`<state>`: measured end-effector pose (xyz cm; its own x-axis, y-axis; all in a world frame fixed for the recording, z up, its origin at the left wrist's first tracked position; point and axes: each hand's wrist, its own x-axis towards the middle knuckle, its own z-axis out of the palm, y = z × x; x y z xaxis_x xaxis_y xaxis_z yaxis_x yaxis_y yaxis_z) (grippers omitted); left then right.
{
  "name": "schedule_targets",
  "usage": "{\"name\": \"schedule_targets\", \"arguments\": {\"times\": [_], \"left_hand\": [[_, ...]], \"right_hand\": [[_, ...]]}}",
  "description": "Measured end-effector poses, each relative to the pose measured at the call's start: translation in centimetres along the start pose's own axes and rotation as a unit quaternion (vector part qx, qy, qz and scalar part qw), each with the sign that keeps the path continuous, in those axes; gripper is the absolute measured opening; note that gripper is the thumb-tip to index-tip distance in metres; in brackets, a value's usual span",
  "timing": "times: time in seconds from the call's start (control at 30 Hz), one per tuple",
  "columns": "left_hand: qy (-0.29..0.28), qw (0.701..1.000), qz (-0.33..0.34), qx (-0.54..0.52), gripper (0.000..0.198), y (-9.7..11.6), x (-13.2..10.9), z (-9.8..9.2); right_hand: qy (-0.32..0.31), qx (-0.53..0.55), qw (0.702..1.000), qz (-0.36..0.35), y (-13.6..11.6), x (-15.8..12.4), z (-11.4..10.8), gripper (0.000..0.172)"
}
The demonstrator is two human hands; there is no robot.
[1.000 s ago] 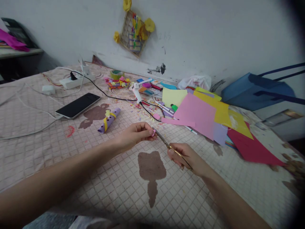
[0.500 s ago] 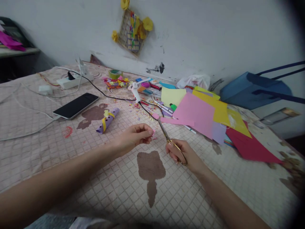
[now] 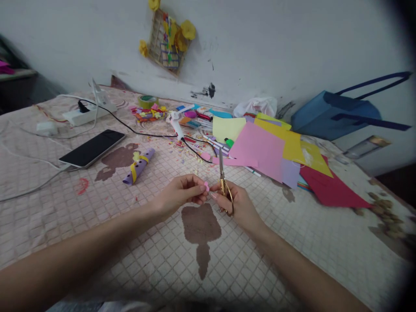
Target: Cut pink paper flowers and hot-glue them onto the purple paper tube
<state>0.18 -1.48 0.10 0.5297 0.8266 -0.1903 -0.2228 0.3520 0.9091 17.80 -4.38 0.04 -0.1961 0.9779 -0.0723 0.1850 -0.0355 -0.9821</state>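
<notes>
My left hand pinches a tiny pink paper piece between thumb and fingers, just above the checked cloth. My right hand touches that piece with its fingertips while its fingers stay through the gold handles of small scissors. The scissor blades are closed and point up and away from me. Both hands meet near the middle, above a brown bear-shaped patch.
Sheets of coloured paper lie fanned out on the right, with pens and a glue gun behind. A purple paper roll, a phone and a power strip sit left. A blue bag leans at the wall.
My right hand swung the scissors from pointing at the pink piece to upright and moved left until its fingertips met the piece. The view shifted slightly.
</notes>
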Motion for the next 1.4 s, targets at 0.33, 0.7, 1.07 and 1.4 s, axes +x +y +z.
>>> {"name": "schedule_targets", "arguments": {"times": [0.33, 0.7, 1.07, 1.4], "left_hand": [[0.0, 0.995, 0.014, 0.095, 0.02, -0.42, -0.09, 0.46], [-0.028, 0.979, 0.026, 0.202, 0.021, 0.1, 0.01, 0.01], [-0.012, 0.991, -0.012, 0.129, 0.019, 0.09, -0.1, 0.16], [-0.032, 0.991, -0.01, 0.131, 0.021, -0.07, -0.11, 0.41]], "right_hand": [[-0.019, -0.005, 0.999, -0.027, 0.14, 0.24, 0.21, 0.009], [-0.1, 0.013, 0.995, 0.009, -0.12, 0.12, -0.04, 0.012], [-0.029, 0.059, 0.998, 0.005, 0.27, 0.31, -0.24, 0.02], [-0.026, 0.029, 0.999, 0.004, 0.08, 0.19, -0.09, 0.017]]}}
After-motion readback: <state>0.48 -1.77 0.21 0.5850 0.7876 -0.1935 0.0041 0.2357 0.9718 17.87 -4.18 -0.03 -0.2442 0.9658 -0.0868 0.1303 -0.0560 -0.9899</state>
